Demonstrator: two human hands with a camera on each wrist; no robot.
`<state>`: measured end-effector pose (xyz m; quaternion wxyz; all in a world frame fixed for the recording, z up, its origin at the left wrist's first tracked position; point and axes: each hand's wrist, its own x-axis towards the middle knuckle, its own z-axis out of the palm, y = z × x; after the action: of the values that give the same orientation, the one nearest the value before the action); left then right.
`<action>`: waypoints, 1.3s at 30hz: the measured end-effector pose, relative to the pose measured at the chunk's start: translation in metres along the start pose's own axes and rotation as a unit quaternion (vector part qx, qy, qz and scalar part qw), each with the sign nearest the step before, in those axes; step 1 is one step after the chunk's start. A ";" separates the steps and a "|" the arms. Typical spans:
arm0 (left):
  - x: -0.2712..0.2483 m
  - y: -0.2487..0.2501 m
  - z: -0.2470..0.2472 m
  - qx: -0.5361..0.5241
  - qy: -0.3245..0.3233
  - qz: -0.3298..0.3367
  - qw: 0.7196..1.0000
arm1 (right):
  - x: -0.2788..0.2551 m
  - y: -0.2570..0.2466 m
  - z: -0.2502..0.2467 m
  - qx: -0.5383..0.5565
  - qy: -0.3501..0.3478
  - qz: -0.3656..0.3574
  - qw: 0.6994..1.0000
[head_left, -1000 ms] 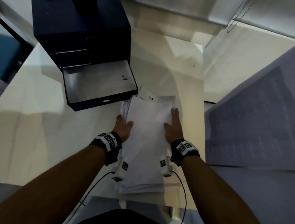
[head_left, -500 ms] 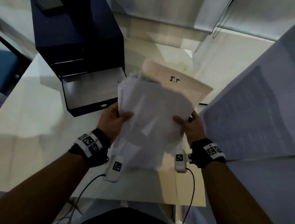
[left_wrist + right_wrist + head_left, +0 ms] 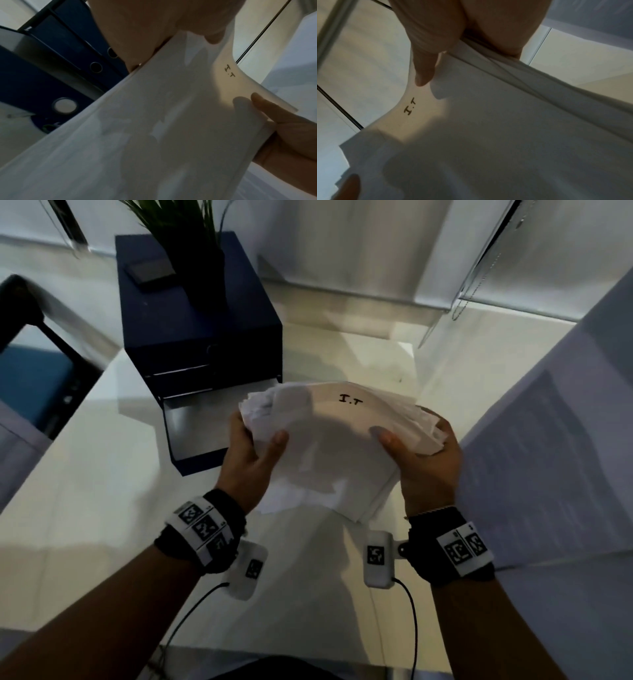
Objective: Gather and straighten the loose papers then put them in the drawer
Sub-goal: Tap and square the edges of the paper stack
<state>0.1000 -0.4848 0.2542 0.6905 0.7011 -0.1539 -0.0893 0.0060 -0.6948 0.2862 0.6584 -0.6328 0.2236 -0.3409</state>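
A stack of white papers point(image 3: 329, 446), its top sheet marked "I.T", stands tilted on its lower edge on the white desk point(image 3: 102, 508). My left hand point(image 3: 253, 450) grips its left side, thumb on the front. My right hand point(image 3: 421, 460) grips the right side the same way. The sheets fan unevenly at the upper corners. Behind the stack to the left, the bottom drawer point(image 3: 195, 426) of a dark blue drawer unit point(image 3: 191, 313) is pulled out. The left wrist view shows the papers point(image 3: 154, 135) and the drawer fronts point(image 3: 65, 105); the right wrist view shows the papers point(image 3: 505, 135) under my thumb.
A potted plant point(image 3: 191, 244) and a small dark object point(image 3: 149, 270) sit on top of the drawer unit. A large printed sheet or panel point(image 3: 548, 457) stands close on the right. A dark chair point(image 3: 30, 364) is at the left beyond the desk edge.
One second ago the papers lay flat under both palms. Both hands have since gripped the sides and raised the stack upright on its lower edge; the view has tilted up.
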 end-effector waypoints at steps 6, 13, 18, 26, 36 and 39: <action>0.007 0.031 0.019 -0.061 0.104 0.078 0.990 | 0.001 -0.013 0.005 0.002 0.009 -0.066 0.998; 0.034 0.046 0.032 -0.048 0.232 0.037 0.971 | 0.000 -0.014 0.013 -0.030 0.027 -0.081 0.996; 0.037 0.036 0.022 -0.046 0.232 0.065 0.969 | -0.001 -0.009 0.011 -0.032 0.045 -0.082 0.995; 0.036 0.035 0.021 -0.020 0.231 0.087 0.969 | 0.003 -0.009 0.018 -0.049 0.087 -0.090 0.991; 0.040 0.034 0.017 -0.040 0.215 0.090 0.972 | 0.000 -0.010 0.019 0.026 0.099 -0.067 0.992; 0.034 0.029 0.005 -0.012 0.105 0.113 0.988 | -0.006 -0.003 0.009 0.065 0.008 -0.015 0.998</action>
<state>0.1276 -0.5007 0.2860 0.7165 0.6766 -0.1581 0.0616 0.0082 -0.6843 0.2892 0.6909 -0.5892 0.1972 -0.3697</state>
